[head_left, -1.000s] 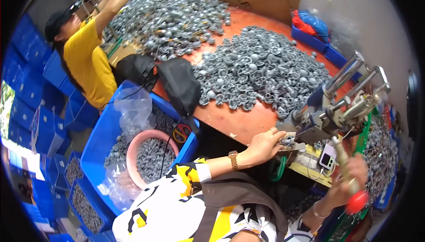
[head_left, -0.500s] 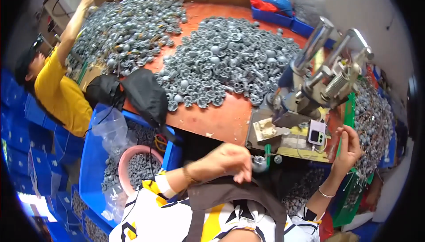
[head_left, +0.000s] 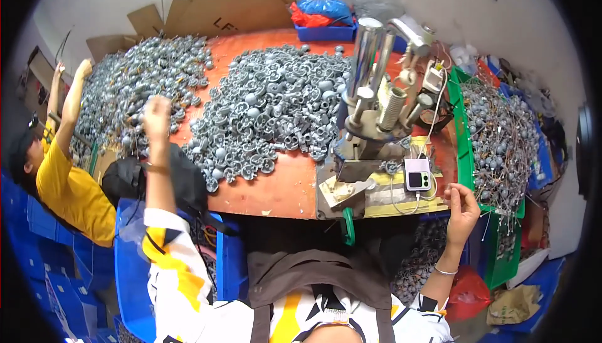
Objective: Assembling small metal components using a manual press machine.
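My left hand is raised at the left, in front of the heap of grey parts with wires and above a black bag. Motion smears its fingers, so whether it holds anything does not show. My right hand is beside the table's front right corner, thumb and forefinger pinched together; anything between them is too small to make out. Left of it lies a pale phone with a white cable. Beyond stands a metal hand press with a spring. A cream-coloured fixture block sits at its front.
A heap of grey plastic parts covers the middle of the orange table. A green clamp hangs at its front edge. Green bins of wired parts stand right. A blue tub is at left; a person in yellow works beyond it.
My left hand has swung from the table's front edge up and to the left. My right hand stays near the right corner, still pinched. The view has turned.
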